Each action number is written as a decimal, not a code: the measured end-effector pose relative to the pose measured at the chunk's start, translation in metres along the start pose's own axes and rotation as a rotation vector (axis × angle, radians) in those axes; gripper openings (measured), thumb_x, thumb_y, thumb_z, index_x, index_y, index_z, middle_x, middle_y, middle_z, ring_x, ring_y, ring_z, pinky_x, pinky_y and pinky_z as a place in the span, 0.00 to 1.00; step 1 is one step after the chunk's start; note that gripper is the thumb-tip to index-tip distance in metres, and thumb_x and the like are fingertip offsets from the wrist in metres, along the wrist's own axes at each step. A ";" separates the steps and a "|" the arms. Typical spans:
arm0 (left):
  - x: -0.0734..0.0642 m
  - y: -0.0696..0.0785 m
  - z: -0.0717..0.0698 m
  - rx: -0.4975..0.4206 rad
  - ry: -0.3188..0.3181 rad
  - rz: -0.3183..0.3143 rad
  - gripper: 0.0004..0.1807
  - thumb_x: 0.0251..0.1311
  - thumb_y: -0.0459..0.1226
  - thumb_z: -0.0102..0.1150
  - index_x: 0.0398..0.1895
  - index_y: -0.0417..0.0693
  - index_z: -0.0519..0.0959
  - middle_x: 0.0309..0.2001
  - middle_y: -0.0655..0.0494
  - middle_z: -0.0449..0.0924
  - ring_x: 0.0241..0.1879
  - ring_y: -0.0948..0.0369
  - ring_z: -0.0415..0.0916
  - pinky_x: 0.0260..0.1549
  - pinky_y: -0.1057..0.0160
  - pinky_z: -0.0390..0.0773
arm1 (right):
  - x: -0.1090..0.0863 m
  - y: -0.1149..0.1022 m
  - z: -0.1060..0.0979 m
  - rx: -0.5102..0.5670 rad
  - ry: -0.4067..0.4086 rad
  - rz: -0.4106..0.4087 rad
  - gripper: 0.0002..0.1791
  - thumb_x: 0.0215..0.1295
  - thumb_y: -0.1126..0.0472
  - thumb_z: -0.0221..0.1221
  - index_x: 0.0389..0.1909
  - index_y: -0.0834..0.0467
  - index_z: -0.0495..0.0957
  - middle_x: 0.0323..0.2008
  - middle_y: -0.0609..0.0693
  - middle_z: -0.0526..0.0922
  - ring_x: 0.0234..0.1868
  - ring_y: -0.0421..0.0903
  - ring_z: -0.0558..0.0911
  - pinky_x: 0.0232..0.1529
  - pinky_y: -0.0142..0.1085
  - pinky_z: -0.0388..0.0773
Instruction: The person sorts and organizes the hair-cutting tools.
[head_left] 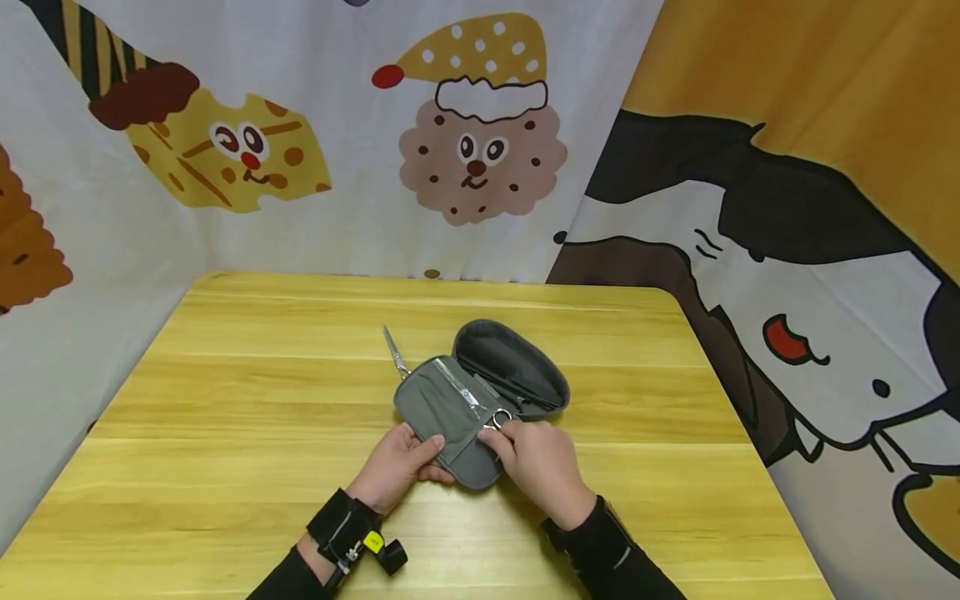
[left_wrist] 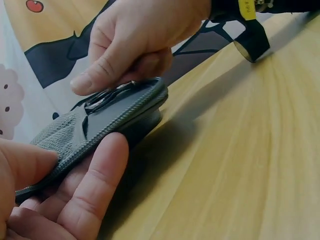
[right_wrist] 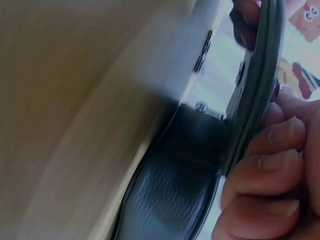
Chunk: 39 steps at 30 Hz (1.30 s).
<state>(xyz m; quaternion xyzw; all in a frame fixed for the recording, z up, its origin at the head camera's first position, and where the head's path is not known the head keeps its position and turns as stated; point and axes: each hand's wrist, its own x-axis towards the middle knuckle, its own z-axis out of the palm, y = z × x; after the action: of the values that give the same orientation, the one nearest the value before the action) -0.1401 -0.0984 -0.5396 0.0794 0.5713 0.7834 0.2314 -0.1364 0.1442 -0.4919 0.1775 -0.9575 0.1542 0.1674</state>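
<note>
A dark grey zip case [head_left: 472, 467] lies spread open near the middle of the table. My left hand [head_left: 393, 467] holds its near left edge, thumb on the mesh pocket [left_wrist: 62, 137] and fingers underneath. With thumb and fingers, my right hand [head_left: 543, 467] pinches the metal finger rings of a pair of scissors [head_left: 501, 417] at the pocket's right side. Their blades are mostly hidden. The case's hollow half [head_left: 510, 367] tilts up behind. In the right wrist view, curled fingers [right_wrist: 272, 172] lie against the case's edge.
Another pair of scissors [head_left: 395, 350] pokes out past the far left edge of the case, its blades pointing away. The wooden table [head_left: 225, 400] carries all of this. Printed cloth [head_left: 345, 233] hangs behind the table and along its sides.
</note>
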 end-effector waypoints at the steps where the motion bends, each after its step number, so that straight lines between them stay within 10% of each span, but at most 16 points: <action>1: 0.000 -0.001 0.000 0.000 0.007 0.001 0.25 0.83 0.36 0.52 0.69 0.24 0.60 0.50 0.36 0.89 0.37 0.58 0.92 0.44 0.58 0.92 | 0.000 0.002 0.000 0.021 0.016 0.018 0.24 0.66 0.40 0.71 0.16 0.44 0.74 0.13 0.36 0.68 0.16 0.33 0.68 0.17 0.29 0.58; 8: 0.000 -0.001 -0.004 -0.010 0.037 -0.011 0.26 0.83 0.38 0.52 0.69 0.24 0.61 0.50 0.35 0.89 0.38 0.56 0.92 0.44 0.55 0.92 | 0.001 0.022 -0.005 0.136 0.092 0.168 0.14 0.67 0.50 0.75 0.34 0.53 0.81 0.27 0.44 0.79 0.26 0.37 0.75 0.27 0.32 0.74; 15: -0.005 0.009 -0.011 0.055 0.105 -0.059 0.26 0.83 0.41 0.54 0.67 0.26 0.65 0.43 0.37 0.90 0.34 0.54 0.92 0.41 0.52 0.92 | 0.001 0.034 -0.007 0.164 0.082 0.137 0.09 0.67 0.53 0.75 0.35 0.53 0.87 0.28 0.44 0.82 0.28 0.38 0.77 0.31 0.33 0.77; 20: -0.015 0.031 -0.027 0.346 0.372 -0.049 0.28 0.79 0.45 0.60 0.68 0.32 0.69 0.47 0.37 0.88 0.27 0.54 0.89 0.30 0.57 0.91 | 0.001 0.032 -0.009 0.159 0.063 0.122 0.07 0.69 0.54 0.73 0.36 0.52 0.89 0.30 0.44 0.83 0.29 0.39 0.79 0.32 0.35 0.79; 25: -0.002 0.060 -0.047 0.892 0.552 0.072 0.23 0.76 0.45 0.64 0.62 0.37 0.79 0.49 0.41 0.87 0.31 0.55 0.82 0.33 0.58 0.83 | 0.000 0.033 -0.010 0.154 0.043 0.145 0.06 0.71 0.54 0.71 0.38 0.52 0.89 0.31 0.45 0.83 0.30 0.39 0.79 0.32 0.35 0.78; 29: 0.033 0.076 -0.053 1.200 0.517 0.071 0.19 0.75 0.48 0.63 0.38 0.38 0.85 0.27 0.50 0.83 0.27 0.56 0.78 0.28 0.58 0.77 | -0.002 0.036 -0.010 0.145 0.048 0.157 0.06 0.71 0.54 0.72 0.37 0.53 0.89 0.31 0.45 0.83 0.30 0.40 0.79 0.33 0.36 0.79; 33: 0.069 0.081 -0.057 1.328 0.420 -0.085 0.30 0.73 0.54 0.63 0.14 0.47 0.75 0.15 0.58 0.68 0.17 0.58 0.69 0.18 0.63 0.66 | -0.004 0.037 -0.009 0.137 0.053 0.147 0.06 0.70 0.54 0.72 0.37 0.53 0.89 0.31 0.45 0.84 0.31 0.40 0.80 0.33 0.36 0.80; 39: 0.085 0.092 -0.066 1.372 0.377 -0.189 0.23 0.66 0.46 0.66 0.15 0.48 0.74 0.16 0.55 0.71 0.17 0.56 0.71 0.18 0.61 0.69 | -0.003 0.035 -0.009 0.146 0.038 0.140 0.08 0.71 0.53 0.71 0.38 0.53 0.89 0.31 0.44 0.84 0.30 0.38 0.80 0.33 0.34 0.79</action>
<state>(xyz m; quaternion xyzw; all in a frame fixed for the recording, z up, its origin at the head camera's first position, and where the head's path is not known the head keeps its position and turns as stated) -0.2654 -0.1391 -0.4876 0.0207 0.9697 0.2248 0.0935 -0.1453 0.1788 -0.4931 0.1187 -0.9504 0.2380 0.1611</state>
